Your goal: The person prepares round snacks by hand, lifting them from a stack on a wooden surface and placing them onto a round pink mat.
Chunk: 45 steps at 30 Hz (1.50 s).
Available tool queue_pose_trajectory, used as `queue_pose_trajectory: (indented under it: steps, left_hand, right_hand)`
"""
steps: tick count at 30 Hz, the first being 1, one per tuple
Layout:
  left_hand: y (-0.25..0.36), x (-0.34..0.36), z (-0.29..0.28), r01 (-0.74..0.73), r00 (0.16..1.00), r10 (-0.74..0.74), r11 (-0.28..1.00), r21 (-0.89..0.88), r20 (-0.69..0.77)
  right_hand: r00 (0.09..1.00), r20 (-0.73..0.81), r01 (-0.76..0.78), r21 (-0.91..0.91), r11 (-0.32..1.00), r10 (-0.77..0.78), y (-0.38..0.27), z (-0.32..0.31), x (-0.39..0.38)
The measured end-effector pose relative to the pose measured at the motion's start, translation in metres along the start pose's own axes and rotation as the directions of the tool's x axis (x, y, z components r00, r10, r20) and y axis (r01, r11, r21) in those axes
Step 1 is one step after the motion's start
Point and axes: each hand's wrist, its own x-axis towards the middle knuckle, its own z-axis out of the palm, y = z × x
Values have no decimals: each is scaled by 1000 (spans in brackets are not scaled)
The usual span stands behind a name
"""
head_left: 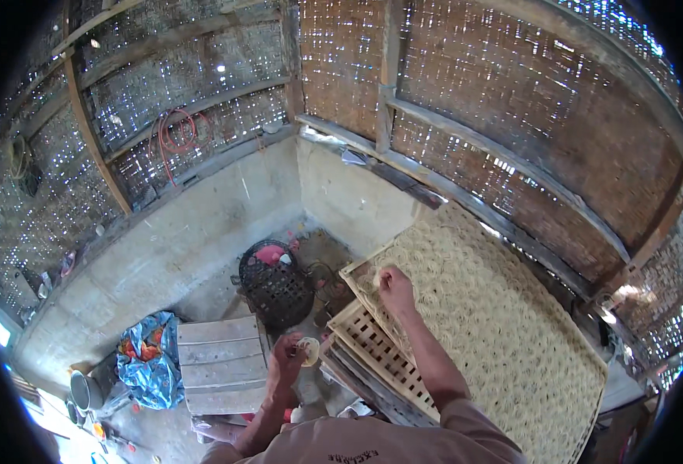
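My left hand [283, 360] is closed on the edge of a flat, pale, round piece [310, 351], perhaps a nest of thin noodles, held low in front of my body. A large woven drying rack [347, 274] reaches away to the right, covered with rows of similar pale, stringy rounds [481, 309]. Over the rack's near left corner is my right hand [396, 291], its fingers closed down at the surface. Whatever those fingers hold, if anything, is hidden. Beneath this rack shows a second woven rack with open gaps [372, 340].
Left of my left hand stands a low wooden slatted table [221, 363], with a blue plastic bag [150, 371] beside it. A dark woven basket [276, 290] with pink cloth inside stands ahead. Plastered low walls and woven bamboo panels [504, 124] enclose the corner.
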Motion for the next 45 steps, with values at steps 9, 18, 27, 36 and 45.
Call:
queue_pose_trajectory:
  steps: [9, 18, 27, 36, 45]
  left_hand:
    - [10, 94, 19, 42, 999, -42, 991, 130, -3]
    - [35, 224, 83, -508, 861, 460, 778, 368, 216]
    - [-48, 261, 116, -890, 403, 604, 434, 141, 687]
    - [-45, 244, 98, -805, 575, 666, 563, 186, 475]
    - [-84, 249, 128, 555, 808, -504, 825, -107, 304]
  right_hand:
    - [980, 164, -70, -237, 969, 111, 83, 60, 68]
    - [952, -204, -280, -270, 921, 229, 53, 26, 23]
    - [824, -413, -472, -120, 873, 388, 4, 2, -61]
    - [484, -664, -631, 185, 753, 569, -50, -15, -132]
    - [308, -511, -607, 543, 580, 802, -87, 16, -178]
